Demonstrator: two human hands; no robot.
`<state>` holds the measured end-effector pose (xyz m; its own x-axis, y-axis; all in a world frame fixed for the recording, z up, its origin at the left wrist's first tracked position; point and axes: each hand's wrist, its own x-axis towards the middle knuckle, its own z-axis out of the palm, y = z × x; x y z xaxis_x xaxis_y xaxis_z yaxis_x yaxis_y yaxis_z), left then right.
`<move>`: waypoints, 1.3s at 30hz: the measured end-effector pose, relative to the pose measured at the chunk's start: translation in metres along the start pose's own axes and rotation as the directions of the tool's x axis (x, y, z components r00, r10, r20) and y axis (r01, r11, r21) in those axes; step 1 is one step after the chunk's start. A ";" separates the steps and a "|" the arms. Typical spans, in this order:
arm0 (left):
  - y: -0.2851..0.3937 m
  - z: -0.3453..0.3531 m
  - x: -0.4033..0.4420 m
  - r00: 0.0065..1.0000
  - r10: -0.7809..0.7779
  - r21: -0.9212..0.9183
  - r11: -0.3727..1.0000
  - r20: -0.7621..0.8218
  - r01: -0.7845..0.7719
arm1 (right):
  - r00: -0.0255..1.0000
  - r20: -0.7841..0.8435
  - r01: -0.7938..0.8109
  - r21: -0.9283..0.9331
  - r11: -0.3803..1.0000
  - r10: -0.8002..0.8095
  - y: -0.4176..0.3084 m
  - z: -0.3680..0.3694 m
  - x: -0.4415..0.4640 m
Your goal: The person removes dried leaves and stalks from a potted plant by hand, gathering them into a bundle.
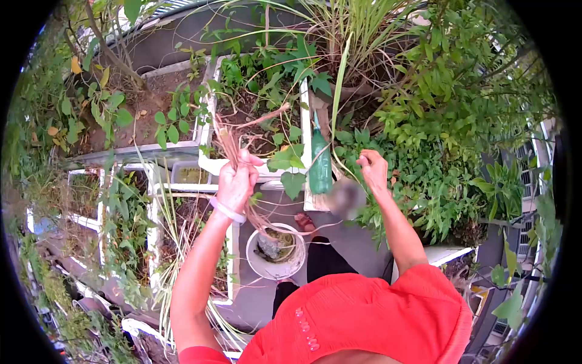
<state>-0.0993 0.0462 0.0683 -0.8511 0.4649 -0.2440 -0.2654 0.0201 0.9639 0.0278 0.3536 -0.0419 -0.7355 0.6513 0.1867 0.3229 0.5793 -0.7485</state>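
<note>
My left hand (pixel 236 182) is closed round a bundle of dry brown stalks (pixel 227 141). Their frayed ends stick up above the fist, and long pale blades (pixel 179 242) trail below it toward the lower left. On that wrist is a pale bangle (pixel 227 210). My right hand (pixel 374 171) is closed, thumb against the fingers, in front of leafy green plants. A thin stem curves close to it, but whether the fingers hold it I cannot tell. Between the hands a green bottle (pixel 320 159) stands neck up by a white planter edge.
Below my left hand stands a white bucket (pixel 276 273) with murky contents. White-rimmed planters (pixel 209 165) with soil and creepers lie ahead and left. A clump of tall grass (pixel 357 36) grows at the back. Dense foliage (pixel 418 176) fills the right. A blurred round thing (pixel 347 199) sits near the bottle.
</note>
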 end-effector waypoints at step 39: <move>0.109 0.308 0.471 0.582 0.147 0.480 -0.739 0.799 -0.472 | 0.855 -0.374 0.366 -0.053 0.929 -0.359 0.019 0.074 0.359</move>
<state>-0.3890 0.5401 0.0913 -0.1725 0.9814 0.0845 0.8157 0.1904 -0.5462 -0.2739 0.5620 -0.0364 -0.5221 0.5326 0.6661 0.0621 0.8027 -0.5932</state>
